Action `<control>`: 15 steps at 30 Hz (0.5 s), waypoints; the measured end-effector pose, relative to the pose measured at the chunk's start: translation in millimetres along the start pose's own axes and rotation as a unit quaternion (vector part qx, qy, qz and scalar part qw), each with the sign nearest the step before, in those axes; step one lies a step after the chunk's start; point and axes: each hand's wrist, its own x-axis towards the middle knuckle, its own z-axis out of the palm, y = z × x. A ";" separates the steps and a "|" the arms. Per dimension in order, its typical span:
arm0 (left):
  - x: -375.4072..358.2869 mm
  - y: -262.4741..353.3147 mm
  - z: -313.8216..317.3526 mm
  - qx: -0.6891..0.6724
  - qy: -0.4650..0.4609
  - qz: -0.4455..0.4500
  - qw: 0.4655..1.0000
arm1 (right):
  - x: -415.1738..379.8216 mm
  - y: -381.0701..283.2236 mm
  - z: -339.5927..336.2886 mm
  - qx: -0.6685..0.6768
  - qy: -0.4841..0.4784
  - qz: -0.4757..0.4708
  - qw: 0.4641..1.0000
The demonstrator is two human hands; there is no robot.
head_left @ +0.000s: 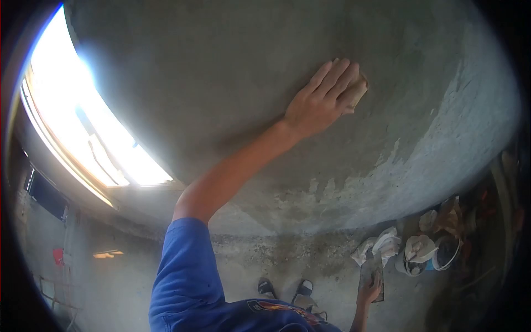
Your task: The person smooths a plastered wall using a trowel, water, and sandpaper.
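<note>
My left hand (321,102) is raised against the grey plastered wall (238,66), its fingers wrapped over a tan sponge-like block (360,93) that touches the surface. Darker, damp-looking plaster surrounds it, with a ragged edge towards the paler lower wall. Low at my right side, my right hand (371,289) grips a flat, dark trowel-like tool (378,270), held away from the wall. Part of the tool's grip is hidden by the fingers.
A bright window opening (83,110) is at the left. Buckets (446,252) and crumpled whitish bags (387,243) stand by the wall's foot at the lower right. Rubble (282,252) lies along the wall base, in front of my feet (303,288).
</note>
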 end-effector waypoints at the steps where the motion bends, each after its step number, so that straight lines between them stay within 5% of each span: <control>1: -5.0 0.1 1.8 -0.005 0.027 0.006 1.000 | 3.9 -6.0 2.8 0.006 0.004 -0.001 1.000; 3: -19.2 -2.0 1.7 -0.004 0.055 0.013 0.998 | 7.6 -19.2 8.8 0.101 0.015 0.046 0.994; 15: 0.0 -20.7 -16.9 -0.037 -0.014 0.049 0.998 | 2.9 -68.6 40.3 0.166 -0.095 -0.002 0.982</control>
